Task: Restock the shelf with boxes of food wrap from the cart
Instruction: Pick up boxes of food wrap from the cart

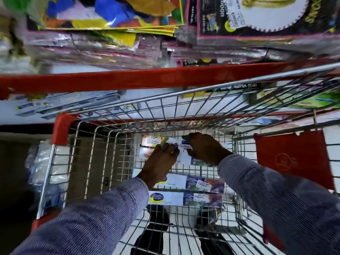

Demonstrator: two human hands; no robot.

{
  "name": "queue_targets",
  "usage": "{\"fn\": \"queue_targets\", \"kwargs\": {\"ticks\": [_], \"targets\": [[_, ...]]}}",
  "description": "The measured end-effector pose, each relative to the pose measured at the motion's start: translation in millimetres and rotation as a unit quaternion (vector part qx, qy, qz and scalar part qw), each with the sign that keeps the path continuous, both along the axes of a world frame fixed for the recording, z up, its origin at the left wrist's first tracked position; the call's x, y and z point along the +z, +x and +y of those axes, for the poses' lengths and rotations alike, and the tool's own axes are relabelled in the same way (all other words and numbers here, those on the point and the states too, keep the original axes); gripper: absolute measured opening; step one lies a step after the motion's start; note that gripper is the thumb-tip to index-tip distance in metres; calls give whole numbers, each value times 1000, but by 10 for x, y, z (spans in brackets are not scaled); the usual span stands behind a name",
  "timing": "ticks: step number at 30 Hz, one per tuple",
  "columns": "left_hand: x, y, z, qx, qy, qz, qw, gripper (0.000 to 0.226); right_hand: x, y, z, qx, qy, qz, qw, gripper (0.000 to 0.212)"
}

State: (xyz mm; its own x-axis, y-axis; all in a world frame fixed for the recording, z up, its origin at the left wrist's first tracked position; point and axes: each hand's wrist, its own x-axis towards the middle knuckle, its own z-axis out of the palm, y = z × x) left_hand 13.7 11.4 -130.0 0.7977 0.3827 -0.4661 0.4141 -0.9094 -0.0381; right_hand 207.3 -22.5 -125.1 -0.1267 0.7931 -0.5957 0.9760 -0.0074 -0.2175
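Note:
Both my hands reach down into a wire shopping cart (114,150). My left hand (161,161) and my right hand (204,148) close together on a long white food wrap box (152,141) at the far end of the cart floor. Two more food wrap boxes, white with a yellow and blue logo, lie nearer me: one (176,181) behind the other (171,198). Beyond the cart, a lower shelf holds more boxes of the same kind (73,103) on the left.
A red shelf edge (128,80) runs across above the cart's front rim. Colourful packets (110,13) fill the shelf above. Green packs (312,102) sit on the lower shelf right. The cart's red child-seat flap (292,159) stands at right.

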Motion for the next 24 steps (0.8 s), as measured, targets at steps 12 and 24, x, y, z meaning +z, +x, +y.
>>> {"fn": "queue_targets", "kwargs": {"ticks": [12,24], "targets": [[397,24,11,35,-44,2,998,64,333,-23,83,49,41,-36,997,64],[3021,-237,35,77,-56,-192,977,70,3104,75,266,93,129,-2,987,51]]}}
